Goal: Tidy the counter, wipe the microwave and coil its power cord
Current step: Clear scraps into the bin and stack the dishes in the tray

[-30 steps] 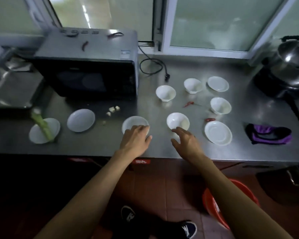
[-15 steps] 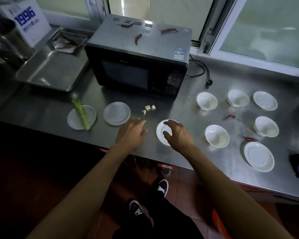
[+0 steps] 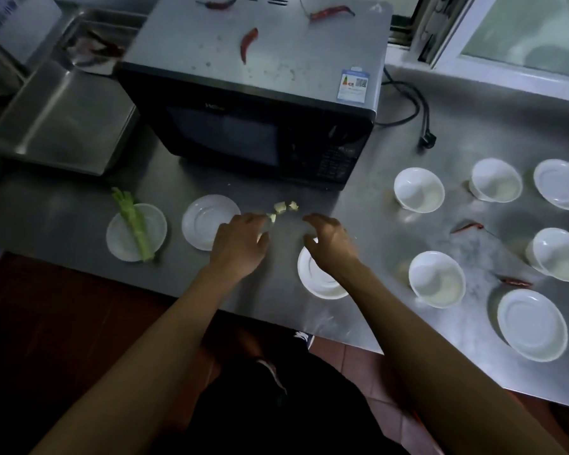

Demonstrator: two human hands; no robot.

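A black microwave [image 3: 253,93] stands at the back of the steel counter [image 3: 375,231], with three dried red chillies [image 3: 247,44] on its top. Its black power cord [image 3: 418,103] lies loose on the counter to the right, plug end free. Small pale garlic pieces [image 3: 284,207] lie in front of the microwave. My left hand [image 3: 240,244] reaches toward them, fingertips touching the nearest piece. My right hand [image 3: 332,244] hovers with curled fingers just right of the pieces, over a white saucer [image 3: 319,284], holding nothing.
White saucers [image 3: 204,221] and bowls [image 3: 419,190] are spread over the counter, one saucer [image 3: 125,238] carrying a green stalk [image 3: 133,224]. Two red chillies [image 3: 467,226] lie among the right-hand bowls. A steel tray [image 3: 63,119] sits left of the microwave. The counter's front edge is near my body.
The view has moved closer and left. Both hands have moved forward from the saucer toward the garlic pieces in front of the microwave.
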